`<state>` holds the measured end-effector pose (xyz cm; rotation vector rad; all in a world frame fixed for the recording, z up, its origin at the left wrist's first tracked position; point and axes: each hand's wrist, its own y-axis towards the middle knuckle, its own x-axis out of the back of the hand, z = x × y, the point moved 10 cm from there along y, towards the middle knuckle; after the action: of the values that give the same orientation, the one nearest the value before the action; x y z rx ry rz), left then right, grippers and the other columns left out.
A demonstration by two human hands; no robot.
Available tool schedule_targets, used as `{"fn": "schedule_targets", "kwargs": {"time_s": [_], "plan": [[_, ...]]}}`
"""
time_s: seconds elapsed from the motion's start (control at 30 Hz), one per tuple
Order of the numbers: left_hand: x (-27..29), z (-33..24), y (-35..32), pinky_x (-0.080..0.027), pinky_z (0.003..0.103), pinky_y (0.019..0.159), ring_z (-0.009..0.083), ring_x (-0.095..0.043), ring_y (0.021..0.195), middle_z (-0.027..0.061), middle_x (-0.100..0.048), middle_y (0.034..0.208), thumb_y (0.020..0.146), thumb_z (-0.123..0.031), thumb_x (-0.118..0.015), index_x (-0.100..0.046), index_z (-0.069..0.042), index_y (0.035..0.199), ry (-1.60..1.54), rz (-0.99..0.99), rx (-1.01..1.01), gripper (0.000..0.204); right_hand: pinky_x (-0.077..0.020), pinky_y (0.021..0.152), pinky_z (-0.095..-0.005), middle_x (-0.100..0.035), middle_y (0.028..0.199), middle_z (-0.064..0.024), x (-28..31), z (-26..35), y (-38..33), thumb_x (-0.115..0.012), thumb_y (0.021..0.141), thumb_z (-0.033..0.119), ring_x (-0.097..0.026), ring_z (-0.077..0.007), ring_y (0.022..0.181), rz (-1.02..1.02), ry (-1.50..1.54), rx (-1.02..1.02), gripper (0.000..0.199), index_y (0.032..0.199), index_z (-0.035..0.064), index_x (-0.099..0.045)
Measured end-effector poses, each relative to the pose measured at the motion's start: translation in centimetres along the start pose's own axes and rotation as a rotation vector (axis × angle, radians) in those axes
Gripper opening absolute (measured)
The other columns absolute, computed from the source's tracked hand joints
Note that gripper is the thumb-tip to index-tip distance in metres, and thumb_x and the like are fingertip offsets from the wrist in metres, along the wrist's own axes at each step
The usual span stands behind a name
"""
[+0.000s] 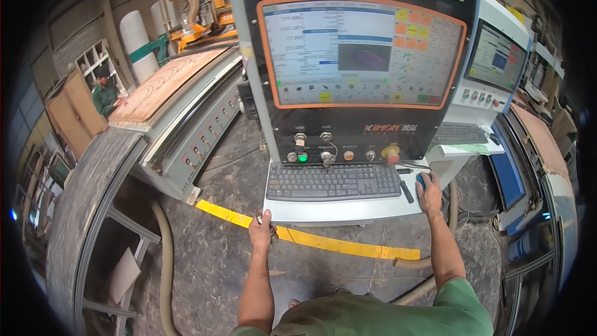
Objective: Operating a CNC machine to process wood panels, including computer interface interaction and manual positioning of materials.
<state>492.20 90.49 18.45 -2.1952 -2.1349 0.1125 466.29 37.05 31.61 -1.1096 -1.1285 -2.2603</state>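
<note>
My right hand (430,196) rests over a blue-and-dark computer mouse (420,180) at the right end of a white shelf (329,211), fingers curled round it. My left hand (260,231) is closed in front of the shelf's left corner, thumb up. Something small and dark shows at its fingers, too little to name. A black keyboard (329,183) lies on the shelf between the hands. Beside the mouse is a slim black stick-like object (406,191). Above stands a control panel with a lit, orange-framed screen (364,56), a green lit button (303,157) and a red emergency stop button (392,158).
At the left a wooden sheet (171,84) covers a machine bed; a co-worker (106,94) stands behind it. A yellow strip (348,247) crosses the floor. Hoses (165,267) run along the ground. A second control cabinet (491,81) stands at the right.
</note>
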Motion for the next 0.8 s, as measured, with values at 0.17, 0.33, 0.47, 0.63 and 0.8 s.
{"fn": "schedule_targets", "kwargs": {"time_s": [0.17, 0.33, 0.47, 0.63, 0.8], "plan": [[-0.2, -0.6, -0.4, -0.042, 0.026, 0.049, 0.01, -0.054, 0.05, 0.0026, -0.059, 0.062, 0.092, -0.036, -0.067, -0.064, -0.001, 0.103, -0.017, 0.01, 0.009, 0.036, -0.0447, 0.1, -0.0453, -0.05, 0.135, -0.0236, -0.4, 0.1, 0.0, -0.066, 0.087, 0.019, -0.051, -0.0417, 0.121, 0.011, -0.009, 0.03, 0.042, 0.127, 0.0111, -0.06], [-0.1, -1.3, -1.0, -0.042, 0.027, 0.049, 0.0102, -0.054, 0.051, 0.0018, -0.057, 0.062, 0.09, -0.04, -0.068, -0.066, -0.001, 0.1, 0.004, -0.021, 0.024, 0.04, -0.0441, 0.101, -0.045, -0.049, 0.136, -0.023, -0.5, -0.1, 0.1, -0.066, 0.087, 0.02, -0.05, -0.041, 0.122, 0.019, -0.011, 0.011, 0.042, 0.127, 0.0109, -0.06], [0.0, -1.5, -1.1, -0.043, 0.027, 0.051, 0.0097, -0.054, 0.054, 0.001, -0.056, 0.063, 0.09, -0.041, -0.069, -0.066, -0.001, 0.097, -0.005, -0.02, 0.009, 0.04, -0.0438, 0.101, -0.0449, -0.05, 0.134, -0.0235, -0.6, 0.0, 0.2, -0.065, 0.087, 0.02, -0.051, -0.0411, 0.121, 0.014, -0.008, 0.028, 0.041, 0.127, 0.0091, -0.06], [0.0, -1.4, -1.0, -0.043, 0.027, 0.053, 0.0102, -0.053, 0.055, 0.0011, -0.057, 0.063, 0.09, -0.041, -0.068, -0.066, -0.002, 0.091, 0.024, -0.027, 0.013, 0.039, -0.0425, 0.102, -0.0452, -0.049, 0.134, -0.0261, -0.6, 0.1, 0.2, -0.064, 0.088, 0.02, -0.049, -0.0422, 0.122, 0.034, -0.027, 0.035, 0.041, 0.128, 0.0077, -0.059], [0.1, -1.5, -1.1, -0.043, 0.027, 0.052, 0.0096, -0.052, 0.054, 0.0008, -0.057, 0.062, 0.091, -0.04, -0.067, -0.066, -0.003, 0.092, 0.02, -0.025, 0.012, 0.036, -0.0414, 0.103, -0.0451, -0.049, 0.134, -0.0266, -0.7, 0.3, 0.2, -0.063, 0.089, 0.019, -0.049, -0.0429, 0.122, 0.036, -0.035, 0.051, 0.041, 0.127, 0.0069, -0.059]]}}
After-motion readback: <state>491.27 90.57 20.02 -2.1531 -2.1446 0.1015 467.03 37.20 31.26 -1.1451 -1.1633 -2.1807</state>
